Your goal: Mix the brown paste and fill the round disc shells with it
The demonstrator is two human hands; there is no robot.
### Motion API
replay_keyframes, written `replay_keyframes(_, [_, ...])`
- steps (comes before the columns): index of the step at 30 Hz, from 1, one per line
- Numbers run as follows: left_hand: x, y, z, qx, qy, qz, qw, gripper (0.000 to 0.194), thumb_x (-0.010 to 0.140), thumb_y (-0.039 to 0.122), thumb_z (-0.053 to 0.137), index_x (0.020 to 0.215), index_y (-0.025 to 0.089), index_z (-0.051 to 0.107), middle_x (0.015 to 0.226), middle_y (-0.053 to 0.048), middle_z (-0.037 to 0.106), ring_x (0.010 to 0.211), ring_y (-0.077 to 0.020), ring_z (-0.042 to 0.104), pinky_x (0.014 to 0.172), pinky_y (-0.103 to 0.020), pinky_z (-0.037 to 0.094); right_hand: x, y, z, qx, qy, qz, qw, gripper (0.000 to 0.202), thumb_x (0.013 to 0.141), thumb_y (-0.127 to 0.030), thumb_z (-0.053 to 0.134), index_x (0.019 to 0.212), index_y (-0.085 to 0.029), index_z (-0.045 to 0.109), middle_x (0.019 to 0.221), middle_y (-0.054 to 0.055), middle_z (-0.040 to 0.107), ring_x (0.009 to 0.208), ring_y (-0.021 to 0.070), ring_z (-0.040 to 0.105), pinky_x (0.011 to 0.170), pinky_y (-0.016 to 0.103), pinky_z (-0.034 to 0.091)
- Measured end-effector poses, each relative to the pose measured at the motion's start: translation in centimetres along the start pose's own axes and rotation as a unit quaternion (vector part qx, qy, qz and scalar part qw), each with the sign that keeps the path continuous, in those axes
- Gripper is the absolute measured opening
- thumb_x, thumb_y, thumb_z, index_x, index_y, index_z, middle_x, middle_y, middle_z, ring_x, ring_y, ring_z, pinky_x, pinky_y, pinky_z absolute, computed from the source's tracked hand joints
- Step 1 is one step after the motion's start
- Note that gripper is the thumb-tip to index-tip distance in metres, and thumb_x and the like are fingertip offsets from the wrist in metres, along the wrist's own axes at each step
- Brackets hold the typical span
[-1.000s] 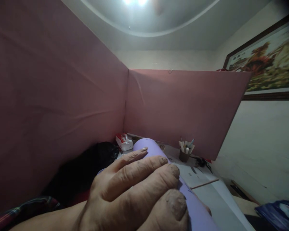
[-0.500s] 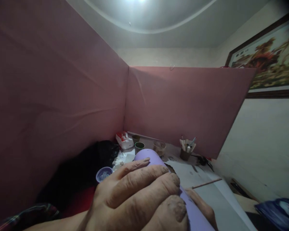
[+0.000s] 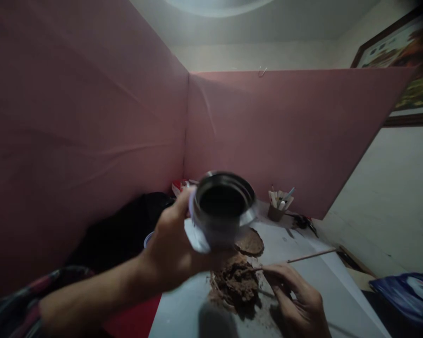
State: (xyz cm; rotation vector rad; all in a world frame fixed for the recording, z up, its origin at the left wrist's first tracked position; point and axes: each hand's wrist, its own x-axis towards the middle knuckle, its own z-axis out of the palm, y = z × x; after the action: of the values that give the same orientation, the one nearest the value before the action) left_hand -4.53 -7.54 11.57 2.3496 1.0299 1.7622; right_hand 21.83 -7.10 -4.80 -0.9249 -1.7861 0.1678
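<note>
My left hand (image 3: 172,239) is wrapped around a purple bottle (image 3: 200,232), blurred by motion. Its uncapped mouth, with a metallic rim and dark inside, tilts towards me. Below it, a mound of wet, crumbly brown clay-like material (image 3: 238,284) lies on the white sheet, on or in something mostly covered. My right hand (image 3: 292,295) pinches a thin brown stick (image 3: 312,256); the near end touches the mound and the other sticks out to the right. Just behind the mound lies a flat, round brown disc (image 3: 252,243), partly hidden by the bottle.
A white sheet (image 3: 303,286) covers the table. Towards the back, a small pot (image 3: 275,213) holds pens and brushes beside dark cords or tools (image 3: 303,223). A black bag (image 3: 116,234) lies left, a blue-and-white package (image 3: 405,295) right. Pink panels (image 3: 285,131) stand behind and left.
The bottle has turned from lying lengthwise under my left hand to showing its open mouth. The brown mound and my right hand have come into fuller view. My view has dipped.
</note>
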Motion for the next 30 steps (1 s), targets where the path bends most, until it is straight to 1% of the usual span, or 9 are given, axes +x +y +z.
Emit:
replay_keyframes(1, [1.3,-1.1,-0.2,0.002,0.021,-0.015,1.000,0.053,0.057,0.029,0.080,0.102,0.023,0.052,0.088,-0.001,0.069,0.072,-0.0179,0.065,0.062,-0.031,0.057,1.2,-0.2,0.3,0.003,-0.012,0.009,1.000,0.014,0.082,-0.014,0.057,0.088,-0.023,0.066,0.082,0.005,0.068,0.073,0.0185,0.065,0.064,0.026,0.054])
replay_keyframes(3, [4.0,-4.0,-0.4,0.023,0.072,-0.108,0.991,0.054,0.053,0.025,0.082,0.097,0.019,0.052,0.085,-0.002,0.068,0.071,-0.0173,0.063,0.060,-0.031,0.055,3.0,-0.5,0.7,0.004,-0.007,0.012,1.000,0.012,0.083,-0.014,0.056,0.087,-0.022,0.065,0.079,0.003,0.067,0.071,0.0161,0.064,0.063,0.023,0.053])
replay_keyframes(7, [7.9,-11.2,-0.6,0.117,0.171,-0.183,0.961,0.060,0.055,0.032,0.079,0.105,0.016,0.049,0.099,-0.004,0.065,0.083,-0.0162,0.059,0.072,-0.033,0.050,3.3,-0.8,0.5,0.004,-0.001,-0.007,1.000,0.013,0.083,-0.013,0.056,0.088,-0.021,0.065,0.079,0.002,0.066,0.070,0.0149,0.064,0.062,0.021,0.052])
replay_keyframes(10, [8.5,-15.7,-0.7,0.141,0.189,-0.202,0.951,0.062,0.057,0.039,0.077,0.105,0.014,0.048,0.102,-0.002,0.064,0.086,-0.0142,0.056,0.075,-0.033,0.047,3.0,-0.9,0.3,-0.002,-0.001,-0.016,1.000,0.014,0.083,-0.012,0.055,0.087,-0.021,0.065,0.080,0.003,0.067,0.070,0.0151,0.065,0.060,0.021,0.052])
replay_keyframes(13, [7.7,-18.6,-0.6,0.128,0.173,-0.212,0.953,0.061,0.058,0.043,0.075,0.105,0.015,0.048,0.100,0.002,0.065,0.085,-0.0116,0.055,0.077,-0.032,0.046,3.1,-1.0,0.2,-0.003,-0.004,-0.025,1.000,0.015,0.083,-0.011,0.054,0.087,-0.021,0.065,0.080,0.003,0.067,0.070,0.0150,0.065,0.059,0.021,0.052])
replay_keyframes(17, [5.7,-20.7,-0.8,0.135,0.133,-0.241,0.952,0.063,0.059,0.045,0.074,0.107,0.014,0.049,0.100,0.004,0.066,0.090,-0.0129,0.057,0.079,-0.032,0.046,3.4,-1.1,0.2,-0.001,-0.005,-0.030,1.000,0.018,0.083,-0.008,0.053,0.089,-0.022,0.064,0.081,0.004,0.067,0.072,0.0153,0.065,0.062,0.022,0.053])
replay_keyframes(23, [2.9,-21.5,-2.3,0.175,0.106,-0.313,0.927,0.067,0.052,0.050,0.080,0.100,0.012,0.054,0.092,-0.003,0.067,0.095,-0.0265,0.060,0.077,-0.040,0.046,3.5,-1.2,0.3,0.010,-0.007,-0.029,0.999,0.019,0.083,-0.006,0.053,0.088,-0.021,0.064,0.080,0.003,0.066,0.072,0.0141,0.065,0.061,0.021,0.053])
replay_keyframes(27, [2.8,-21.7,-2.8,0.188,0.100,-0.336,0.918,0.075,0.051,0.055,0.079,0.104,0.011,0.051,0.102,-0.008,0.064,0.100,-0.0317,0.059,0.078,-0.045,0.046,3.4,-1.2,0.3,0.015,-0.017,-0.026,0.999,0.020,0.083,-0.005,0.054,0.089,-0.021,0.064,0.081,0.003,0.065,0.073,0.0136,0.064,0.061,0.020,0.053])
replay_keyframes(30, [3.6,-22.4,-2.4,0.187,0.105,-0.341,0.915,0.082,0.052,0.057,0.076,0.112,0.010,0.046,0.110,-0.008,0.062,0.104,-0.0301,0.057,0.080,-0.044,0.046,3.2,-1.1,0.4,0.015,-0.019,-0.017,1.000,0.019,0.084,-0.005,0.053,0.089,-0.020,0.064,0.082,0.004,0.065,0.074,0.0133,0.064,0.063,0.020,0.052])
